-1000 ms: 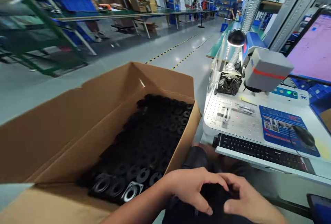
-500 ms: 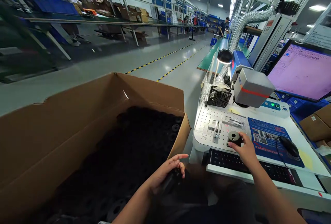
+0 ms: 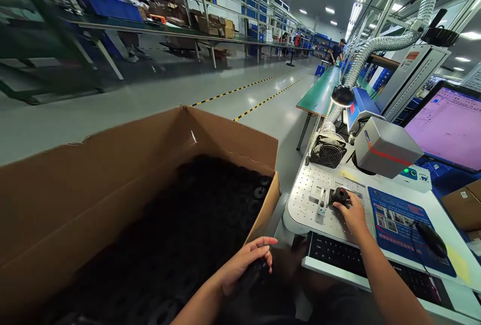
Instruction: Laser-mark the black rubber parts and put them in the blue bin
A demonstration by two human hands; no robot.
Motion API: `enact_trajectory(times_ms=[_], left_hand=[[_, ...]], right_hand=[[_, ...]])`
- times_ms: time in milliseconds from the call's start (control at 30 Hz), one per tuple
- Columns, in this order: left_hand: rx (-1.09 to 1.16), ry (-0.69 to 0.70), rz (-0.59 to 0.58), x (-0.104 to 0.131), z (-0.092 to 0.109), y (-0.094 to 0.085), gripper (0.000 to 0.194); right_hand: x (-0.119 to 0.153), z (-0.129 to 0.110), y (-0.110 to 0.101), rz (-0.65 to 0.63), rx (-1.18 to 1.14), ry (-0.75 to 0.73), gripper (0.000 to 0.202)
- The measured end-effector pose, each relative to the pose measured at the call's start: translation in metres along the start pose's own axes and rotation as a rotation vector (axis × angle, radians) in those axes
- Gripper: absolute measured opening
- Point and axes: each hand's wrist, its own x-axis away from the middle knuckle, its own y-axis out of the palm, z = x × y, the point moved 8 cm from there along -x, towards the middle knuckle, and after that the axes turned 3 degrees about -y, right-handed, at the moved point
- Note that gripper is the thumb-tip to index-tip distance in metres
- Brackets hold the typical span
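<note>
A round dark part [image 3: 339, 195] is gripped between the thumb and fingers of my right hand [image 3: 352, 211], beside the metal stops [image 3: 321, 200] on the perforated plate [image 3: 300, 200]. A small red light spot shows on its top. My left hand [image 3: 250, 260] is low in front of me, near the cardboard box's right edge, its fingers curled; something dark lies under it, too dim to make out. The cardboard box [image 3: 124, 139] on the left holds many black round parts [image 3: 203, 215].
A grey machine head [image 3: 387, 147] hangs over the plate, beside a black fan [image 3: 328, 151]. To the right are a blue mat [image 3: 404, 225], a mouse [image 3: 431, 239] and a monitor [image 3: 447, 124]. A keyboard [image 3: 338, 252] sits below the plate. A person [image 3: 335, 52] stands far back.
My right hand has moved the round part forward on the plate, up against the metal stops. The camera view has turned slightly left. My left hand has stayed much the same.
</note>
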Motion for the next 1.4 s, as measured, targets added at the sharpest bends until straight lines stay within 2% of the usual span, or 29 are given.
enact_trajectory(times_ms=[300,467,700,833,1200,1300,1400], left_hand=[[0.055,-0.022,0.001,0.001,0.004,0.001,0.049],[0.125,-0.018,-0.027,0.005,0.007,0.001,0.049],[0.15,-0.016,-0.025,0.004,0.006,-0.002,0.047],[0.143,-0.006,-0.016,0.004,0.007,-0.001,0.047],[0.154,-0.008,0.001,0.006,0.008,0.002,0.045],[0.16,-0.015,0.012,0.009,0.01,0.005,0.043],[0.159,-0.019,0.014,0.011,0.013,0.009,0.044]], right_hand=[[-0.001,0.003,0.004,-0.021,0.038,0.016,0.057],[0.008,0.008,-0.004,0.065,0.053,0.084,0.075],[0.022,0.01,0.002,0.106,0.088,0.108,0.06],[0.022,0.012,0.004,0.144,0.123,0.134,0.063],[0.019,0.01,0.008,0.11,0.148,0.1,0.059],[0.02,0.009,0.001,0.103,0.106,0.123,0.069],[0.04,0.006,-0.019,0.162,0.07,0.126,0.07]])
